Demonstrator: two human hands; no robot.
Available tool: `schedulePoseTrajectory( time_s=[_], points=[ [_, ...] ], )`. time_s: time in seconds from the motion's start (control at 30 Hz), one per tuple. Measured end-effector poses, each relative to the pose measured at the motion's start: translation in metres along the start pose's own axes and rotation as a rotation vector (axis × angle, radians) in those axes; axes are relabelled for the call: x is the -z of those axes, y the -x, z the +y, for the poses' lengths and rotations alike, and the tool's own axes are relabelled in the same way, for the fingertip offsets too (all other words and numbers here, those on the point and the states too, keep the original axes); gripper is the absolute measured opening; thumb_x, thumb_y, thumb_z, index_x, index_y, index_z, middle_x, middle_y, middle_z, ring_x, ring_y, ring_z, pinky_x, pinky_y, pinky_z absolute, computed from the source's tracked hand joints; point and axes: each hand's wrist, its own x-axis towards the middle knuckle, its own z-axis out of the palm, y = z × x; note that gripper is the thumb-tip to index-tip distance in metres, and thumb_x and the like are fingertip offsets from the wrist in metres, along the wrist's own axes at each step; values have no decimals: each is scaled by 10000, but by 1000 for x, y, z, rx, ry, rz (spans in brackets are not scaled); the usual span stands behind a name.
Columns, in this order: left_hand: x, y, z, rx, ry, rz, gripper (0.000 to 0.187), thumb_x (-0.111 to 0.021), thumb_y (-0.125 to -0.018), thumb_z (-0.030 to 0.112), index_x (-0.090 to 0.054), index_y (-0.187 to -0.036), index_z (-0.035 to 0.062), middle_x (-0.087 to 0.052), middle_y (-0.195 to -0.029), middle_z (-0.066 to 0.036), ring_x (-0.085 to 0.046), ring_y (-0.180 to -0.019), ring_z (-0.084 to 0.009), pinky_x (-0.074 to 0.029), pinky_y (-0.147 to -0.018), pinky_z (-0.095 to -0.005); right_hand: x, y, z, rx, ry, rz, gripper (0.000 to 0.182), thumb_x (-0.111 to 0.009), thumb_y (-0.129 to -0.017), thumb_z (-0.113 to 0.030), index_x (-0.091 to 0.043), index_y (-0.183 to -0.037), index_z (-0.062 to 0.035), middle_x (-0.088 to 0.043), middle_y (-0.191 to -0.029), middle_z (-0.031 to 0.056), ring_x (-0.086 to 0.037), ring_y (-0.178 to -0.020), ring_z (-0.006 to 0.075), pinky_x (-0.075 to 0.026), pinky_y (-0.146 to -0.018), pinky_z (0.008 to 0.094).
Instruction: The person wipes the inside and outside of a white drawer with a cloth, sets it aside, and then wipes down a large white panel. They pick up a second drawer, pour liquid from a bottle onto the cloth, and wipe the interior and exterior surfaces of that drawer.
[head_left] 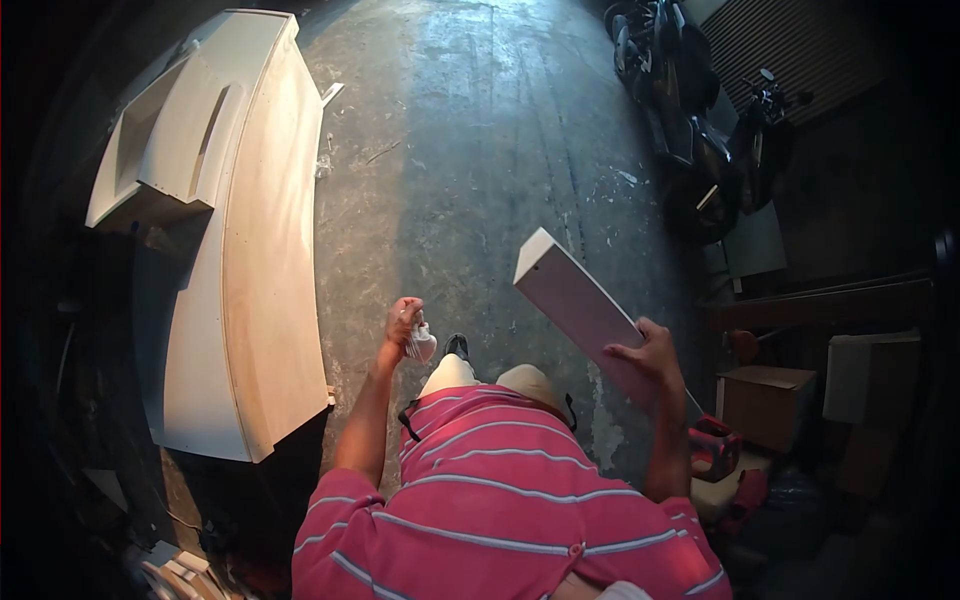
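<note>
My left hand (pixel 402 327) is closed on a small white, crumpled thing (pixel 423 345), which hangs below the fingers and looks like a rag. My right hand (pixel 650 358) grips a long white board (pixel 580 305) by its lower part, thumb on the near face and fingers round the far edge. The board is tilted, its upper end pointing up and to the left, with a small dark hole near that end. Part of its lower end is hidden behind my right arm.
A large pale wooden cabinet (pixel 270 250) with an open compartment stands on the left. Motorcycles (pixel 685 120) are parked at the back right. Cardboard boxes (pixel 765 400) and a red-and-black tool (pixel 712 447) lie on the right. Wood pieces (pixel 185 578) are at the lower left, on the concrete floor (pixel 470 200).
</note>
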Motion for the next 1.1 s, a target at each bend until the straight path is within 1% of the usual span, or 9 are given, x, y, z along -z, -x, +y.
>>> schedulePoseTrajectory(
  time_s=[0.07, 0.27, 0.43, 0.53, 0.57, 0.73, 0.83, 0.97, 1.1],
  points=[
    [-21, 0, 24, -31, -33, -92, 318, -626, -818, 323, -541, -960, 52, -533, -696, -20, -525, -567, -124, -443, -533, -267, -8, -44, -8, 69, 119, -93, 609, -789, -562, -553, -562, -698, -4, -619, -659, 180, -636, -643, 337, -492, -588, 382],
    [-76, 37, 33, 113, 42, -113, 497, -638, -818, 329, -517, -1171, 0, -566, -917, -62, -549, -916, -162, -449, -758, -280, -83, -138, -52, 453, 287, -318, 571, -744, -639, -539, -555, -760, -15, -623, -665, 177, -643, -650, 319, -502, -615, 379],
    [-127, 37, 13, 237, 328, 215, 673, -672, -765, 443, -458, -1220, -5, -571, -988, -88, -559, -849, -143, -461, -711, -282, -128, -218, -59, 692, 256, -552, 553, -741, -642, -519, -573, -782, -11, -627, -672, 171, -644, -655, 314, -502, -619, 375],
    [-147, 25, 5, 216, 530, 482, 610, -649, -770, 495, -488, -1139, 37, -558, -884, -48, -591, -744, -149, -480, -604, -265, -141, -254, -66, 844, 264, -649, 551, -736, -637, -511, -583, -787, -3, -632, -669, 171, -645, -649, 313, -505, -602, 375],
    [-159, 29, 24, 278, 579, 498, 482, -616, -782, 528, -531, -1002, 108, -550, -758, -27, -580, -629, -163, -495, -501, -304, -143, -262, -70, 898, 295, -737, 550, -736, -636, -507, -584, -787, -1, -635, -673, 172, -646, -647, 311, -505, -598, 377],
    [-178, 40, 34, 308, 873, 592, 623, -569, -759, 649, -527, -1045, 97, -587, -824, -63, -621, -724, -225, -537, -584, -393, -152, -268, -93, 1165, 325, -885, 555, -731, -632, -518, -586, -781, -3, -623, -643, 155, -640, -637, 304, -503, -595, 387],
    [-197, 55, 56, 261, 971, 828, 965, -531, -711, 740, -353, -1301, -3, -510, -1205, -223, -572, -1030, -366, -479, -874, -521, -155, -255, -116, 1285, 357, -1025, 562, -706, -644, -535, -586, -796, -7, -614, -646, 166, -630, -638, 329, -498, -600, 410],
    [-189, 84, 52, 275, 1207, 935, 887, -553, -723, 710, -440, -1240, -1, -557, -1183, -185, -587, -1027, -335, -470, -900, -490, -169, -220, -140, 1481, 341, -1075, 503, -721, -663, -450, -578, -804, 12, -611, -626, 159, -638, -641, 320, -505, -595, 414],
    [-181, 117, 2, 26, 1329, 1011, 670, -531, -797, 554, -490, -1185, 9, -569, -1159, -198, -579, -1026, -352, -478, -857, -536, -176, -177, -165, 1686, 238, -1118, 437, -721, -663, -354, -571, -812, 28, -616, -626, 152, -642, -635, 319, -512, -593, 405]
  ],
)
